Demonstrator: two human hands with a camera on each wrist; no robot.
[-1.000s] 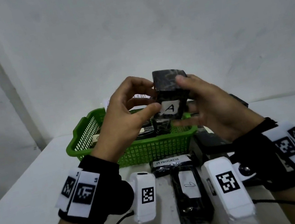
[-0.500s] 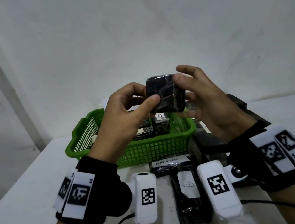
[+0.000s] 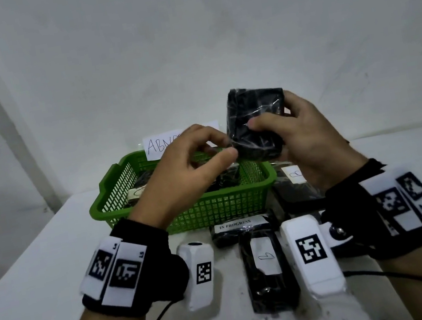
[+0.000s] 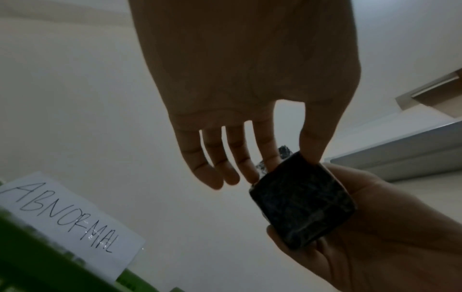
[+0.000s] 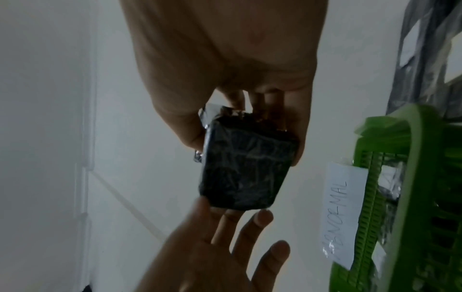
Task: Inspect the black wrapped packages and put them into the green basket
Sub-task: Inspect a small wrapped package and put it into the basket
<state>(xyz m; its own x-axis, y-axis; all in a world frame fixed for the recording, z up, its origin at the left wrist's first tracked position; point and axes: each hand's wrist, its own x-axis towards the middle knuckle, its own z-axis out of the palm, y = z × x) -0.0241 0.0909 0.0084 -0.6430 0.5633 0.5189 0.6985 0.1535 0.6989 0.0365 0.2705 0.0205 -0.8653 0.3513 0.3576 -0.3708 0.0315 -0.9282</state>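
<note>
A black wrapped package (image 3: 254, 126) is held up in the air above the right end of the green basket (image 3: 210, 196). My right hand (image 3: 272, 113) grips it, thumb on the near face and fingers behind. My left hand (image 3: 226, 147) only touches the package's lower left edge with its fingertips. In the left wrist view the package (image 4: 300, 209) lies in the right palm with the left fingers almost straight. The right wrist view shows the package (image 5: 245, 173) with the left hand spread below it. Several black packages lie inside the basket.
A white "ABNORMAL" label (image 3: 162, 145) is fixed to the basket's far side. In front of the basket lie an "IN PROGRESS" package (image 3: 240, 229) and a long black package (image 3: 269, 271). More black packages (image 3: 294, 190) sit right of the basket. A white wall stands close behind.
The package has been turned over and lifted up and to the right. My left hand has loosened from holding it to touching its edge, while the right hand keeps hold.
</note>
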